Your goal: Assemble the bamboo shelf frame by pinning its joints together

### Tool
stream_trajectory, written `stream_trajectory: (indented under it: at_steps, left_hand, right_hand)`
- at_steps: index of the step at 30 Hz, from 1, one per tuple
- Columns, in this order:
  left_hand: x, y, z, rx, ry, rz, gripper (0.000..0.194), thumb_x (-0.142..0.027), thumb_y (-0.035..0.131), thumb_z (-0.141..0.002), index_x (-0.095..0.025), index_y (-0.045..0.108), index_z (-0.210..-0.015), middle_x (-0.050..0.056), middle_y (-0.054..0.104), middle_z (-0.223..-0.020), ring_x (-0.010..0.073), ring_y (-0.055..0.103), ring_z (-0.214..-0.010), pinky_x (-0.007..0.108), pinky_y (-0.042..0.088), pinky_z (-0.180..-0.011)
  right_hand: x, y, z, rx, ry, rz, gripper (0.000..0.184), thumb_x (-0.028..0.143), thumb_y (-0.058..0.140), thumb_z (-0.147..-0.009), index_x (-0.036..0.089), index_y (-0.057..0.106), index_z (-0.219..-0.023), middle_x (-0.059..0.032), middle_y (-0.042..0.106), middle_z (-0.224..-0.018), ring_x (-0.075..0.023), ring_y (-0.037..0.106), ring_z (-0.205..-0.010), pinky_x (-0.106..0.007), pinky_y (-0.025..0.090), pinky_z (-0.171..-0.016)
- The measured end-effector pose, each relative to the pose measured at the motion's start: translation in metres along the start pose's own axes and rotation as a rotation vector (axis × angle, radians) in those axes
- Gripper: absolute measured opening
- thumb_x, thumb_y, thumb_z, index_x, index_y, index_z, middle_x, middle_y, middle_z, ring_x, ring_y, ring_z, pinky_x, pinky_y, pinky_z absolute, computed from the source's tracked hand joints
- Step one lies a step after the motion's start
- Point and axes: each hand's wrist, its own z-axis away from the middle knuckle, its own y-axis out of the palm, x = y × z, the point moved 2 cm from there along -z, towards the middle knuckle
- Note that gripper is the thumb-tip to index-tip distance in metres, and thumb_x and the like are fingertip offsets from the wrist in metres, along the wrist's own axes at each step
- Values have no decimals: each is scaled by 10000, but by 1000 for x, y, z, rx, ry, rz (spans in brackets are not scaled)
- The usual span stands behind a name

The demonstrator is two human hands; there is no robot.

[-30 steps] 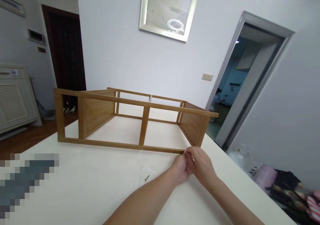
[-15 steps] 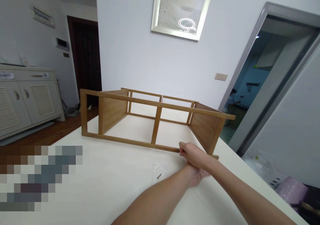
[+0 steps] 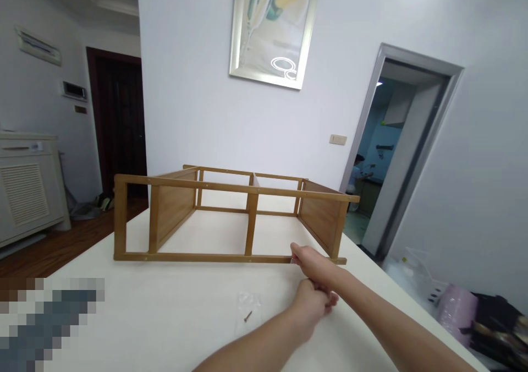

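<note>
A wooden rack frame (image 3: 251, 223) is laid on its side on the white counter (image 3: 185, 317), at twelve o'clock, with its near lower rail turned toward the wearer. The right hand (image 3: 309, 262) is set at that rail, near its right-hand end, and part of the rail is hidden by it; its grip is drawn closed at the fingertips, but what is pinched there is too small to tell. The left hand (image 3: 309, 306) is held just below, toward six o'clock, with its fingers partly curled; whether anything is held cannot be told. At nine o'clock from the left hand, a screw (image 3: 248, 316) is seen on a clear plastic bag (image 3: 243, 302), whose lower edge is partly covered by the left forearm (image 3: 256, 350). Beyond the counter, a lilac bundle (image 3: 456, 306) is seen at four o'clock, and an open doorway (image 3: 381, 157) at two.
</note>
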Motion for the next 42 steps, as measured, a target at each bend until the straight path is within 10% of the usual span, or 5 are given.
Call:
stream_trajectory:
  at_steps: [5,11,15,42]
  left_hand:
    - [-20,-28,32,-10,171,-466,49,-200,652,-698,-179,631,-659,65,652,-633,206,589,-628,353,439,-684]
    - [-82,-115,60,-259,581,-945,80,-283,632,-766,-240,686,-805,86,681,-890,290,602,-926,402,407,-952]
    - [-91,-151,51,-349,595,-1229,257,-235,620,-757,-223,645,-1012,120,652,-1101,318,521,-1146,436,314,-1070]
    - [-74,-160,35,-292,493,-1630,268,-248,435,-915,-196,681,-1009,69,633,-983,210,562,-994,312,402,-903]
  right_hand:
    - [-18,0,2,150,-90,-4,121,98,454,-852,188,530,-878,-7,629,-749,-124,529,-640,-208,289,-569]
    - [-34,-3,18,114,-51,18,154,60,492,-817,198,557,-844,-17,641,-742,-140,557,-645,-215,282,-569]
    - [-40,-2,28,81,-44,26,224,-1,508,-766,208,562,-825,3,637,-729,-136,556,-637,-214,266,-563]
    - [-41,26,60,-169,-136,17,197,47,408,-854,186,546,-873,-66,597,-894,-180,526,-847,-282,383,-728]
